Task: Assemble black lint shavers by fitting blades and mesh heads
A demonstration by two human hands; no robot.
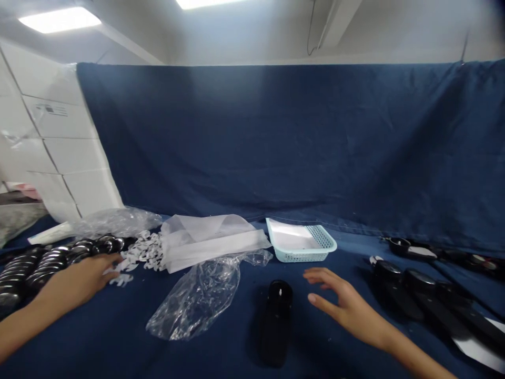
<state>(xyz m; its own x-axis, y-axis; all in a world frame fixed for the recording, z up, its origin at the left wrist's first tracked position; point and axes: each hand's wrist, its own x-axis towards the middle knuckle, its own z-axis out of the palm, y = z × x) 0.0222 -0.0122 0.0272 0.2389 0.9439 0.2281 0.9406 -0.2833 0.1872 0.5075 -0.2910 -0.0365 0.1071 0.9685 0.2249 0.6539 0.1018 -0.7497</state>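
My left hand [84, 276] is at the left edge of a pile of small light-grey plastic pieces [145, 251]. Its thumb and fingers are closed around one small grey plastic piece [109, 270], partly hidden by the fingers. My right hand [347, 305] hovers over the cloth with its fingers apart, holding nothing. Between the hands lies a long black device [276, 326] with a round upper end and a small white tip in it. It is nearest to my right hand and apart from it.
Rows of shiny black round parts [49, 263] lie at left. A crumpled clear bag [201, 300], a white translucent sheet [213, 237] and a light-blue basket [303, 257] occupy the middle. More black devices [426, 300] lie at right. A blue curtain [276, 142] hangs behind.
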